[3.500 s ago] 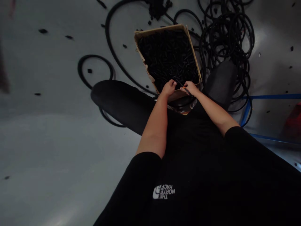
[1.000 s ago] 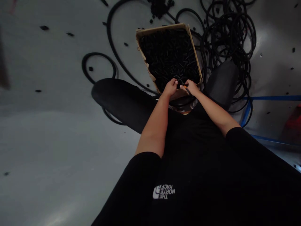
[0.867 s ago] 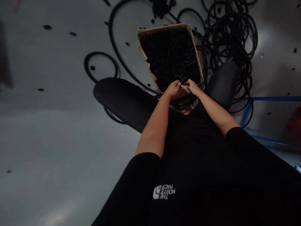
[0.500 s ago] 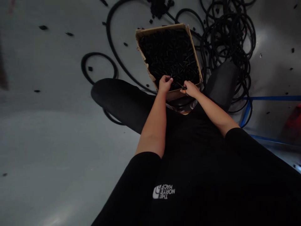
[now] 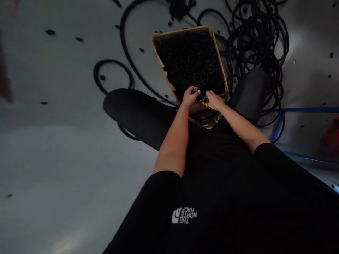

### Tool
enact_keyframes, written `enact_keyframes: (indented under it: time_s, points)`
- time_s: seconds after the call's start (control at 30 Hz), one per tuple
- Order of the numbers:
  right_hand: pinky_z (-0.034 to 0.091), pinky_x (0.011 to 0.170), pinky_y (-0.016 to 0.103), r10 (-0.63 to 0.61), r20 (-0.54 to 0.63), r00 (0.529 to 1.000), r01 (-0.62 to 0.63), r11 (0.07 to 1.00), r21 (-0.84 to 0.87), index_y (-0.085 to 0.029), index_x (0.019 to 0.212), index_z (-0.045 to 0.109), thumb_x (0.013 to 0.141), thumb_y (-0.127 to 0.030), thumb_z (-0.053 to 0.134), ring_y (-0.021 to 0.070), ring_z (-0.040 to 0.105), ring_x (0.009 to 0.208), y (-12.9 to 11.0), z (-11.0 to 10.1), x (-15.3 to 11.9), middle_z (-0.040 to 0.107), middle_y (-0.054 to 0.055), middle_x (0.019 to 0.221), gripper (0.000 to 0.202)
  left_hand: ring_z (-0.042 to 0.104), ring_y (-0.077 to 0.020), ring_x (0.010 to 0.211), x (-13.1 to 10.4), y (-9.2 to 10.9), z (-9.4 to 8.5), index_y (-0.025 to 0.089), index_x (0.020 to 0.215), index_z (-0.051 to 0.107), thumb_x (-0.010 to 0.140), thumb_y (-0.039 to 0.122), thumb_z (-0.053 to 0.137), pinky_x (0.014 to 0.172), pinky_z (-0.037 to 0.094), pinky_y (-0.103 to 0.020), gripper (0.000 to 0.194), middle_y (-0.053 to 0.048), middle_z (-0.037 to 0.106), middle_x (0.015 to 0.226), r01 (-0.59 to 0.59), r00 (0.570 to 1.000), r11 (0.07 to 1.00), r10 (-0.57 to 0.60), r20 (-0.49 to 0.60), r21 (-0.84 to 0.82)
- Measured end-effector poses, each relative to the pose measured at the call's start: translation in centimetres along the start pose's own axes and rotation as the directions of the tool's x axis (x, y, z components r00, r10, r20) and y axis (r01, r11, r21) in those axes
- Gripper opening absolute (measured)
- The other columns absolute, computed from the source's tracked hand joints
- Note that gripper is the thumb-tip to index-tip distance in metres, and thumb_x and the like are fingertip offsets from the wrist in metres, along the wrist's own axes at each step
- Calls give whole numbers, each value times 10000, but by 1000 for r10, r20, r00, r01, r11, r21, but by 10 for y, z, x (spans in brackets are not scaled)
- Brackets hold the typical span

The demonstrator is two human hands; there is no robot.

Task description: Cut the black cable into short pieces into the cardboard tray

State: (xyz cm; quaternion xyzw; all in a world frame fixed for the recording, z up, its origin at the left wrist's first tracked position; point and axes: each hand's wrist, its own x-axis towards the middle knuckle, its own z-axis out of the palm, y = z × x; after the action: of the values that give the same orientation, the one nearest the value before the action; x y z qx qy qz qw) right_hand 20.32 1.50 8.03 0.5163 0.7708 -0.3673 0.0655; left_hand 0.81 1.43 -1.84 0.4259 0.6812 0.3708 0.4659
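A cardboard box [image 5: 224,76] full of short black pieces [image 5: 190,60] stands between my legs. Over its near edge, my left hand [image 5: 191,95] pinches a small dark piece, too small to make out fully. Just to the right, my right hand [image 5: 214,100] is closed around a small tool [image 5: 206,104] with an orange part, its dark tip pointing toward the left fingers. The two hands are close together but apart.
Tangled black hose [image 5: 261,42] lies on the floor right of the box, and a hose loop [image 5: 112,61] curves at the left. Small black bits are scattered around. A blue frame [image 5: 309,110] and a red object [image 5: 331,137] are at the right.
My left hand has moved right and slightly nearer to me, closer to the tool. My right hand has stayed almost in place, with the tool still in it.
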Motion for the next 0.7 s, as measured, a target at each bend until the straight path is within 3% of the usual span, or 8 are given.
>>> enact_keyframes:
  time_s: [0.1,0.2,0.37,0.53,0.7]
  points:
    - [586,1072,487,16,-32,999,-14,998,67,-182,1262,679,1012,-335,757,343,727,1211,3,2,5,697,178,1403,303,700,-266,1065,1,-5,2,241,1005,601,898,487,808,1006,577,-395,339,-71,719,1025,-21,999,999,20,34,41]
    - [598,991,448,103,-74,992,-84,970,227,-210,1101,649,985,-397,793,307,730,1091,8,6,12,749,124,1162,263,702,-289,1077,1,-8,1,249,1051,579,933,604,793,1006,575,-421,430,-86,707,1039,-1,1000,997,-1,23,81]
    - [575,754,357,238,-30,971,-190,840,508,-253,1033,561,935,-549,855,209,665,767,14,9,16,653,-6,818,428,678,-294,1071,-8,-3,2,248,1011,614,935,644,785,1067,557,-439,437,-79,710,1004,-135,987,988,127,98,77]
    - [574,748,351,231,-46,972,-172,830,530,-267,955,527,859,-601,876,216,640,811,10,2,16,623,-11,792,492,685,-296,1035,-10,0,2,238,996,635,982,628,745,1035,564,-430,405,-81,721,987,-175,972,978,153,179,117]
    - [574,782,344,218,-125,968,-130,859,495,-268,909,523,842,-526,871,226,642,863,2,-5,13,591,-11,768,438,700,-315,1058,-4,-2,-2,246,964,634,1060,584,668,1042,560,-445,354,-88,702,916,-122,989,982,108,103,144]
